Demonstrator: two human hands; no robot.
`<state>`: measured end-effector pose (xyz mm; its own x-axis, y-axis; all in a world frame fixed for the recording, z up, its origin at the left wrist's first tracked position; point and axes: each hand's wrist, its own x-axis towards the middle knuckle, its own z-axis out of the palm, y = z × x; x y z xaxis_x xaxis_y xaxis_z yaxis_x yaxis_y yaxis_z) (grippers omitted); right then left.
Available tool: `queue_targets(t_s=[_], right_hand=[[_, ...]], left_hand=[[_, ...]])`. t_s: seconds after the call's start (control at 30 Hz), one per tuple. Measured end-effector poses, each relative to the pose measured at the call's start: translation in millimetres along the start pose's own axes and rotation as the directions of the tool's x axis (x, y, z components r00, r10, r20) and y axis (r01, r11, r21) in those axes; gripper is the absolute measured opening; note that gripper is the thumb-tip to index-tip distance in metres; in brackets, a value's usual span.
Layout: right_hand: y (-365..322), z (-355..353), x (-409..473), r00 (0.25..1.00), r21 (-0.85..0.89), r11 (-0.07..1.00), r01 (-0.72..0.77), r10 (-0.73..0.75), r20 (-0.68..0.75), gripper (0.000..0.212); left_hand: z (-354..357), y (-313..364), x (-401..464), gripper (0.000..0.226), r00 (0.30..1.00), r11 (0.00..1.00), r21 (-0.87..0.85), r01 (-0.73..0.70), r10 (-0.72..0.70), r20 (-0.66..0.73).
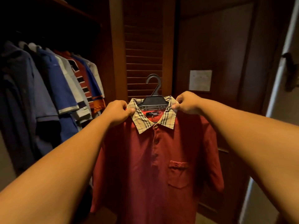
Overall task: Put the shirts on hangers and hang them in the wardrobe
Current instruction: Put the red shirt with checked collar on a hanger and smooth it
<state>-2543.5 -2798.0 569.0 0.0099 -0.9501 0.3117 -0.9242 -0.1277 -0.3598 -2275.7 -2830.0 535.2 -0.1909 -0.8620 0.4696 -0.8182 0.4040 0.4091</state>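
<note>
A: Wooden wardrobe [119, 50], left side: row of hung shirts [53, 88], blues, greys, one red-striped.
B: Item in front?
A: Red polo [145, 167], checked collar, chest pocket; held up before the louvred door [144, 50], on a black hanger [153, 97].
B: Grip?
A: Left hand [117, 113] and right hand [187, 103], fingers pinching the collar's two ends.
</note>
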Motion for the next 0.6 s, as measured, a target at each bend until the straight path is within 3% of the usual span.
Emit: queue_targets(t_s=[0.27, 0.47, 0.6], right_hand=[[-74.8, 44.5, 124.5, 0.969, 0.117, 0.963, 0.242, -0.247, 0.027, 0.023], [-149.1, 77.0, 198.4, 0.9, 0.202, 0.887, 0.416, -0.434, 0.05, 0.017], [-204.1, 88.1, 238.2, 0.835, 0.244, 0.819, 0.519, -0.547, 0.059, 0.025]], left_hand=[[-57.3, -79.6, 35.2, 0.031, 0.976, 0.98, 0.096, 0.174, -0.158, -0.151], [-102.6, -136.0, 46.1, 0.024, 0.919, 0.935, 0.208, 0.289, -0.209, -0.335], [-135.8, -170.6, 52.8, 0.021, 0.86, 0.893, 0.258, 0.37, -0.224, -0.459]])
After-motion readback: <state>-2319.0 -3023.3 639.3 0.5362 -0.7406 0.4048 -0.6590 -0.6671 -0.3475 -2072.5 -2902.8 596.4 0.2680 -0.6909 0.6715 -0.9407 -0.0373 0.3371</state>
